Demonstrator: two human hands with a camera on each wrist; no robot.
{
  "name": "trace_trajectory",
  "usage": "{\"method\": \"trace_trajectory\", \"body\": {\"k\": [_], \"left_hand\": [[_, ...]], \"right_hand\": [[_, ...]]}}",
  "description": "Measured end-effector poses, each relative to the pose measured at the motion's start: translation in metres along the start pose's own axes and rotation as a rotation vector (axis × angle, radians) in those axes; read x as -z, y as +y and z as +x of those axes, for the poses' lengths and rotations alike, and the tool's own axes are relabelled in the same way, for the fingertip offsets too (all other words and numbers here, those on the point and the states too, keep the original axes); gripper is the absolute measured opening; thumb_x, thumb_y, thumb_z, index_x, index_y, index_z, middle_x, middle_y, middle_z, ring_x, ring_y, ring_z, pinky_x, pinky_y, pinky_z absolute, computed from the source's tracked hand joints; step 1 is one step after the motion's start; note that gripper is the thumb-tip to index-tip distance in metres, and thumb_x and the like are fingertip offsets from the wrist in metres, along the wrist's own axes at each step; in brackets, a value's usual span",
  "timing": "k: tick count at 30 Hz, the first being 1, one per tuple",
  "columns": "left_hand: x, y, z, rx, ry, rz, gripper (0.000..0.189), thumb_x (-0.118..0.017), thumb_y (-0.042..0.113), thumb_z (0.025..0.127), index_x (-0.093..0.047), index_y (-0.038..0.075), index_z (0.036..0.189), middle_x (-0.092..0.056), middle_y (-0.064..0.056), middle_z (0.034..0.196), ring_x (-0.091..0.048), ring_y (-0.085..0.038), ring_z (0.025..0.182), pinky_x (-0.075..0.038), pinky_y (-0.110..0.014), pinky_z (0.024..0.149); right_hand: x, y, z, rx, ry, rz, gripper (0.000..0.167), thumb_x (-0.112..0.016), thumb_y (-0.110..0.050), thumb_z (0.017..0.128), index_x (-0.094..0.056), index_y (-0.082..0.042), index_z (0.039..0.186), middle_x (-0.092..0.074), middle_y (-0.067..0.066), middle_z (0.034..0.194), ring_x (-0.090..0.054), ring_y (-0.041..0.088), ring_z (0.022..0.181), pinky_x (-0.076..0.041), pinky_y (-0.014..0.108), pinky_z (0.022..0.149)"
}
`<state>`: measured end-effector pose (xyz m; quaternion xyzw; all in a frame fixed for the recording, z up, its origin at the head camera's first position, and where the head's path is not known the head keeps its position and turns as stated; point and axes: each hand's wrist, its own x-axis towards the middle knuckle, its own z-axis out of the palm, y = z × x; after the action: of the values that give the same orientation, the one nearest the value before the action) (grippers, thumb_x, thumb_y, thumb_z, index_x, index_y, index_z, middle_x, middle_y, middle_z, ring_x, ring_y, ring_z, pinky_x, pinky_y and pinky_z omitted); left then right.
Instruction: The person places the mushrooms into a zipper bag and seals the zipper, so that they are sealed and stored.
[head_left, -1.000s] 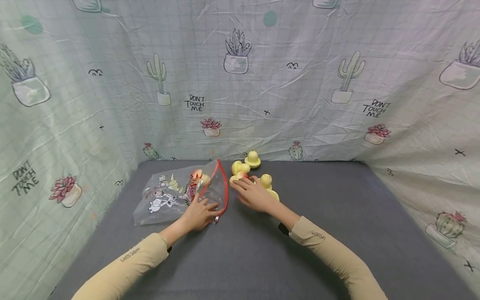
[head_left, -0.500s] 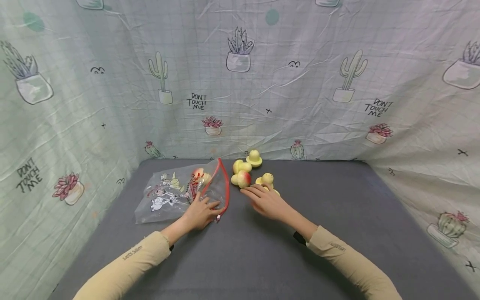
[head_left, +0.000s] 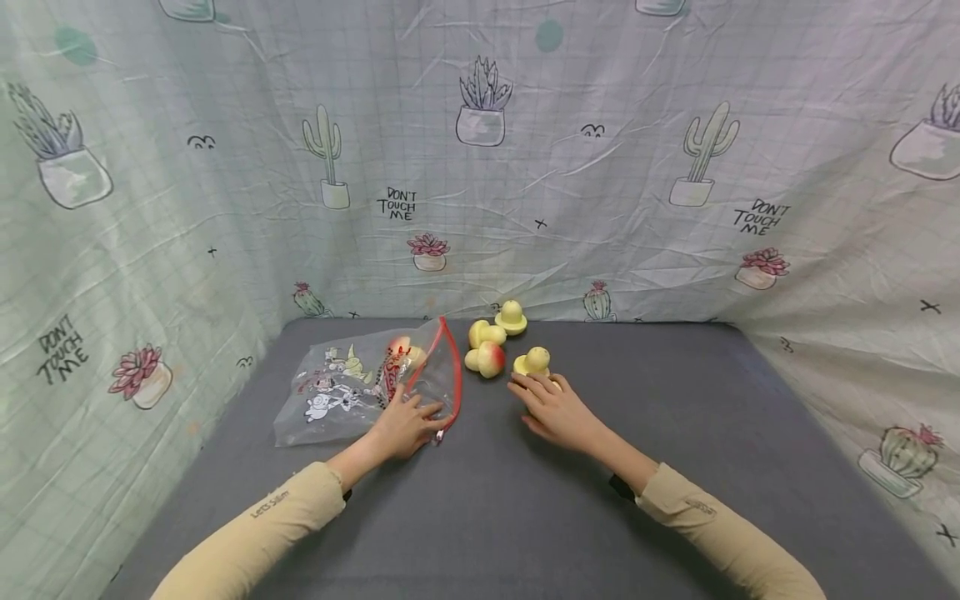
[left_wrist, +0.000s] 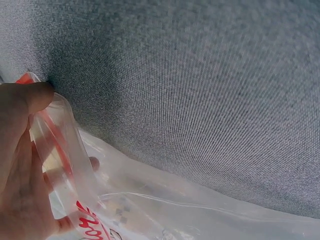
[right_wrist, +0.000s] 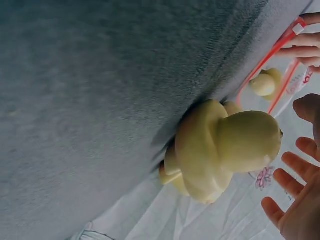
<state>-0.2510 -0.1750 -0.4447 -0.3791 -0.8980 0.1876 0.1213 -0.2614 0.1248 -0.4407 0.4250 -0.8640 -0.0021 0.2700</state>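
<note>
A clear zip bag (head_left: 326,412) with a red zip edge and cartoon prints lies on the left of the table, a red-and-yellow rounded piece (head_left: 408,354) inside. My left hand (head_left: 401,429) holds its mouth; in the left wrist view the thumb (left_wrist: 39,96) lies over the zip edge, other fingers behind the film. My right hand (head_left: 562,414) hovers beside a yellow piece, a ball on a wide brim (head_left: 535,360). In the right wrist view its fingers are spread, apart from that yellow piece (right_wrist: 245,142). Part of what lies under the right hand is hidden.
Between bag and right hand sit a red-blushed yellow piece (head_left: 491,358), a two-lobed yellow piece (head_left: 480,333) and a hat-shaped yellow piece (head_left: 512,318). Behind the grey table (head_left: 660,467) hangs a cactus-print curtain (head_left: 630,192).
My right hand has moved right, off the red-blushed piece and over to the yellow brimmed one. The left hand stays at the bag's mouth. The camera view has shifted slightly.
</note>
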Motion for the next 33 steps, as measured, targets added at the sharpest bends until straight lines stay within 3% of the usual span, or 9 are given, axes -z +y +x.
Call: {"method": "trace_trajectory", "body": {"k": [11,19,33], "left_hand": [[0.001,0.0,0.0,0.001,-0.017,0.01,0.044,-0.057,0.037,0.082,-0.049,0.035,0.125,-0.056,0.005,0.124,-0.053,-0.022,0.102,-0.034,-0.056,0.089],[0.005,0.0,0.0,0.007,-0.049,-0.011,0.044,-0.056,0.037,0.083,-0.048,0.034,0.126,-0.054,0.004,0.125,-0.052,-0.024,0.104,-0.034,-0.057,0.09],[0.004,0.0,-0.001,0.01,-0.031,-0.003,0.042,-0.056,0.037,0.083,-0.049,0.035,0.125,-0.055,0.005,0.125,-0.053,-0.023,0.104,-0.034,-0.057,0.089]], "right_hand": [[0.002,0.004,-0.012,-0.032,-0.017,0.033,0.06,-0.068,-0.025,0.076,-0.046,-0.011,0.13,-0.043,0.011,0.136,-0.045,0.032,0.12,-0.037,0.049,0.086],[0.001,0.004,-0.016,-0.038,-0.035,0.005,0.061,-0.069,-0.026,0.075,-0.046,-0.014,0.13,-0.047,0.01,0.132,-0.046,0.029,0.117,-0.036,0.048,0.086],[-0.004,0.007,-0.022,-0.019,0.011,-0.06,0.056,-0.075,-0.024,0.069,-0.054,-0.015,0.12,-0.053,0.007,0.122,-0.048,0.025,0.11,-0.037,0.046,0.084]]}}
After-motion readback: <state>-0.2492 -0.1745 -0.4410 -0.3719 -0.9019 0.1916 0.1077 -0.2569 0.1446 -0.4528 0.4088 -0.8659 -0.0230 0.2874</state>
